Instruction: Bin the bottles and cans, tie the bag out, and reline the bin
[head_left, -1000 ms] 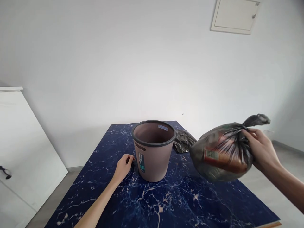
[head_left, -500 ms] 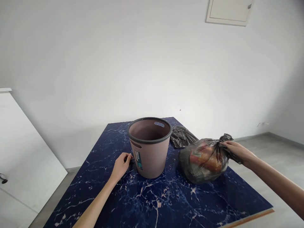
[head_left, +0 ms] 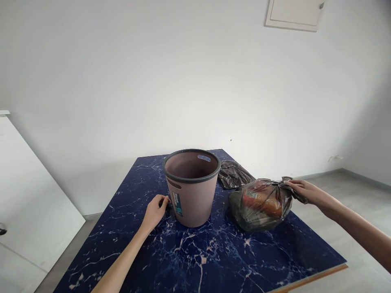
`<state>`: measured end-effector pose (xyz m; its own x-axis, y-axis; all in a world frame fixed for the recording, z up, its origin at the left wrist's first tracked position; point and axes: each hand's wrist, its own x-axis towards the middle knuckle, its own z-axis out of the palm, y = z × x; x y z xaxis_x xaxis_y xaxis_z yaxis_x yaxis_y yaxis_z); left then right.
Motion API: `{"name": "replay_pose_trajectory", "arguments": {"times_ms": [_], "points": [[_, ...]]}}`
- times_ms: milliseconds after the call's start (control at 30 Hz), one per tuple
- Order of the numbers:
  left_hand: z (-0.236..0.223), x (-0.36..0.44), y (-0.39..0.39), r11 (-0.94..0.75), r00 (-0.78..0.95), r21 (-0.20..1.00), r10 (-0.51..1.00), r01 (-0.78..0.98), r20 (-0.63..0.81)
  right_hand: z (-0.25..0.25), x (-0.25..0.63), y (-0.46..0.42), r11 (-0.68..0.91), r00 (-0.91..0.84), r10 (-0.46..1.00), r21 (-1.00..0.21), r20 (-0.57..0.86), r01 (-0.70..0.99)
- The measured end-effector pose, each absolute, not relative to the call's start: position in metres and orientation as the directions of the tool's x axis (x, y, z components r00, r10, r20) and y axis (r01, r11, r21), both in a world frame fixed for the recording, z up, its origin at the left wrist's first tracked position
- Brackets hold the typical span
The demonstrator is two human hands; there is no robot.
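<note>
**Full bag resting beside the bin**

The left hand (head_left: 156,211) is loosely curled against the base of the waste bin (head_left: 191,188), probably steadying it; the right hand (head_left: 302,190) pinches the knot of the full bag (head_left: 259,203), which sits on the blue table (head_left: 195,260); farther back lies a folded bag (head_left: 234,174).

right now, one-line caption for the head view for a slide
Right hand holds tied bin bag on table; left hand beside bin.

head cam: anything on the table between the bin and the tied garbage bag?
Nothing. In the head view only bare blue marble tabletop separates the bin from the tied bag. The crumpled black bag lies farther back, off that line.
</note>
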<state>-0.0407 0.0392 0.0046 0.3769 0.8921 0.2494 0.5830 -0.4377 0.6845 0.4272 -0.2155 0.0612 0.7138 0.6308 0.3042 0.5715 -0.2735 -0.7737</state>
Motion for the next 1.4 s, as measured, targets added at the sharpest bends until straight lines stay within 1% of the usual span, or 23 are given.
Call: {"name": "replay_pose_trajectory", "arguments": {"times_ms": [67,100,133,167,233,267,333,367,400,467,533,567,600,667,800,1000,1267,1400], "points": [[0.004,-0.041,0.04,-0.44,0.378,0.681,0.891,0.585,0.251,0.072,0.43,-0.217,-0.332,0.749,0.624,-0.792,0.222,0.512],[0.004,-0.04,0.04,-0.441,0.379,0.679,0.891,0.586,0.251,0.078,0.428,-0.219,-0.353,0.757,0.614,-0.779,0.224,0.518],[0.004,-0.04,0.04,-0.442,0.38,0.678,0.89,0.588,0.251,0.083,0.424,-0.221,-0.355,0.74,0.61,-0.738,0.282,0.574],[0.003,-0.04,0.04,-0.442,0.381,0.676,0.89,0.589,0.25,0.086,0.417,-0.224,-0.338,0.703,0.6,-0.676,0.381,0.654],[0.003,-0.04,0.041,-0.442,0.384,0.675,0.89,0.591,0.247,0.09,0.393,-0.231,-0.232,0.562,0.558,-0.536,0.611,0.812],[0.003,-0.04,0.041,-0.442,0.385,0.674,0.89,0.591,0.245,0.09,0.378,-0.235,-0.146,0.477,0.552,-0.484,0.684,0.863],[0.003,-0.04,0.04,-0.443,0.387,0.674,0.889,0.591,0.245,0.083,0.344,-0.242,0.06,0.324,0.621,-0.455,0.714,0.889],[0.003,-0.04,0.04,-0.444,0.387,0.674,0.888,0.59,0.247,0.078,0.326,-0.244,0.164,0.243,0.687,-0.472,0.685,0.866],[0.004,-0.039,0.04,-0.445,0.388,0.674,0.888,0.589,0.247,0.071,0.308,-0.245,0.235,0.173,0.768,-0.523,0.616,0.819],[0.005,-0.039,0.038,-0.447,0.391,0.675,0.887,0.587,0.247,0.053,0.274,-0.241,0.281,0.068,0.893,-0.669,0.444,0.688],[0.006,-0.039,0.037,-0.449,0.397,0.675,0.885,0.586,0.244,0.034,0.244,-0.232,0.237,0.06,0.947,-0.814,0.315,0.53],[0.007,-0.039,0.036,-0.449,0.401,0.674,0.884,0.586,0.24,0.024,0.231,-0.226,0.202,0.06,0.965,-0.868,0.255,0.454],[0.007,-0.039,0.035,-0.448,0.404,0.674,0.884,0.587,0.236,0.015,0.22,-0.219,0.164,0.054,0.978,-0.907,0.201,0.389],[0.008,-0.039,0.033,-0.446,0.409,0.673,0.884,0.59,0.226,0.0,0.204,-0.209,0.107,0.067,0.988,-0.934,0.138,0.342],[0.008,-0.038,0.03,-0.439,0.418,0.677,0.884,0.591,0.209,-0.015,0.195,-0.205,0.073,0.146,0.981,-0.933,0.132,0.353],[0.01,-0.037,0.028,-0.435,0.419,0.682,0.885,0.588,0.203,-0.022,0.2,-0.212,0.088,0.202,0.968,-0.955,0.149,0.284],[0.01,-0.036,0.028,-0.437,0.426,0.685,0.882,0.582,0.201,-0.022,0.199,-0.212,0.076,0.19,0.971,-0.944,0.143,0.322],[0.009,-0.037,0.028,-0.441,0.428,0.682,0.881,0.584,0.203,-0.019,0.196,-0.213,0.101,0.185,0.966,-0.922,0.181,0.375]]}}
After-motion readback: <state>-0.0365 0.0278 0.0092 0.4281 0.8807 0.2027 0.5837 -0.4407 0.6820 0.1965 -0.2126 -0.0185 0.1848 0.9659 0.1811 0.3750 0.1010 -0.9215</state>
